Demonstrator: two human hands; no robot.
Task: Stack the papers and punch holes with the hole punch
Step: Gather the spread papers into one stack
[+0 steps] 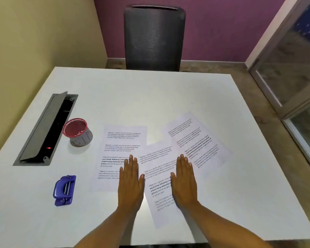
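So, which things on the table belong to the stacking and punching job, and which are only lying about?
For the job: left sheet, middle sheet, right sheet, hole punch.

Lying about: red mesh cup, open cable box, chair.

Hole punch lies left of three overlapping papers.

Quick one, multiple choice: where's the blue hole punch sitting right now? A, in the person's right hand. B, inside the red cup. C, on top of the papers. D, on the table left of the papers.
D: the hole punch lies on the bare table, left of the papers, untouched.
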